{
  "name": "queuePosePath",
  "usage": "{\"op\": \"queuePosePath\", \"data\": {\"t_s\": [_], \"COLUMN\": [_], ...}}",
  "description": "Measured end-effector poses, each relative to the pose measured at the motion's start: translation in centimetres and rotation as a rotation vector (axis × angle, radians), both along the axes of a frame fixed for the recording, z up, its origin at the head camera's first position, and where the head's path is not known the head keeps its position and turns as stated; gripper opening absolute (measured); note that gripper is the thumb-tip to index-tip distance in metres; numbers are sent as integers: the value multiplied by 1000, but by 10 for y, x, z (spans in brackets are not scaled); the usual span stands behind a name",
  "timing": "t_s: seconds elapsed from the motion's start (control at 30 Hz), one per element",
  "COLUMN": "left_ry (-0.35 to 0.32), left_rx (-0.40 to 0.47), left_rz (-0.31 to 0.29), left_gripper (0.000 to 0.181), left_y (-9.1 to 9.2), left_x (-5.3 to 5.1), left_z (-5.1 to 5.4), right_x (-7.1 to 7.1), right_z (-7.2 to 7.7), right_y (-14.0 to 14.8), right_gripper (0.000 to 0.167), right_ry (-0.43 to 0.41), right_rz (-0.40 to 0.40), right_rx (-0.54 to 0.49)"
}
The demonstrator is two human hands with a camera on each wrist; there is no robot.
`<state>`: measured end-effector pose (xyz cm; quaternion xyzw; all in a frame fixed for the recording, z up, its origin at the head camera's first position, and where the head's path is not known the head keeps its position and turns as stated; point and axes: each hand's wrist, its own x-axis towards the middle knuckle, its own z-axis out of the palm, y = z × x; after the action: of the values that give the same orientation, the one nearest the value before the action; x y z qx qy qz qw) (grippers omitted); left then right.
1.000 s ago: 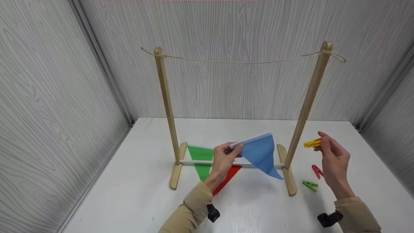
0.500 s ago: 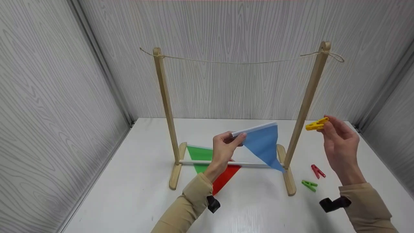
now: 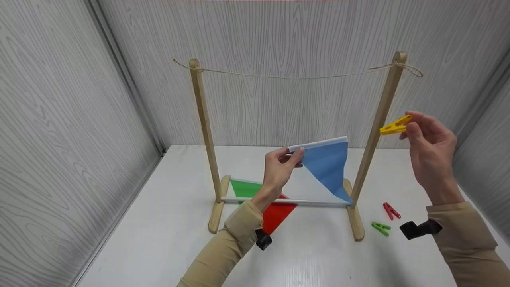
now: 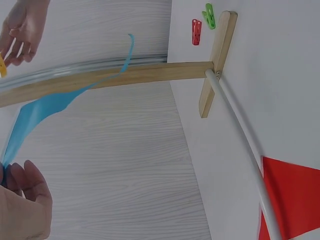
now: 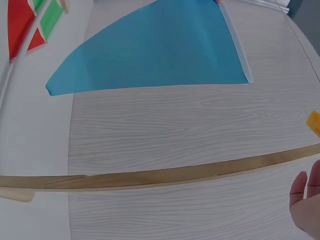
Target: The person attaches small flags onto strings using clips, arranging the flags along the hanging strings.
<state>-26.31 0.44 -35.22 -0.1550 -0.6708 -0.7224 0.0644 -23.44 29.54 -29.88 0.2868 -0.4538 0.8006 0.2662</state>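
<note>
My left hand [image 3: 279, 169] pinches the white-edged top left corner of a blue triangular flag [image 3: 327, 163], whose tip hangs down by the right post's foot. Over on the right, my right hand [image 3: 432, 153] holds a yellow clothespin [image 3: 395, 126] between thumb and fingers, its nose pointing left near the post. Above both hands a thin string [image 3: 295, 78] runs between two wooden posts. In the right wrist view the blue flag [image 5: 160, 52] spreads wide, and only part of the yellow clothespin [image 5: 314, 122] shows at the edge.
A green flag [image 3: 245, 188] and a red flag [image 3: 279, 215] lie on the white table around the stand's white crossbar [image 3: 314, 202]. Red [image 3: 391, 211] and green [image 3: 381, 228] clothespins lie right of the stand. The left post [image 3: 205, 127] and right post [image 3: 378, 127] stand upright.
Both hands have risen. The left lifts the blue flag up and slightly right; the right carries the yellow clothespin higher and a little to the right.
</note>
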Motion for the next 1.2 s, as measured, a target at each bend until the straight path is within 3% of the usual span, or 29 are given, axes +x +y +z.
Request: {"op": "queuePosePath", "data": {"t_s": [0.6, 0.87, 1.1, 1.2], "left_ry": [116, 126, 159, 170], "left_rx": [-32, -66, -59, -57], "left_rz": [16, 29, 28, 27], "left_gripper": [25, 28, 28, 27], "left_y": [3, 4, 6, 9], "left_x": [-14, -21, -25, -28], "left_z": [45, 62, 76, 82], "right_x": [-8, -10, -19, -26], "right_z": [61, 81, 100, 107], "right_y": [-7, -11, -16, -15], "right_gripper": [19, 22, 29, 29], "right_ry": [37, 55, 88, 113], "right_rz": [-120, -321, -413, -468], "right_rx": [33, 195, 295, 383]}}
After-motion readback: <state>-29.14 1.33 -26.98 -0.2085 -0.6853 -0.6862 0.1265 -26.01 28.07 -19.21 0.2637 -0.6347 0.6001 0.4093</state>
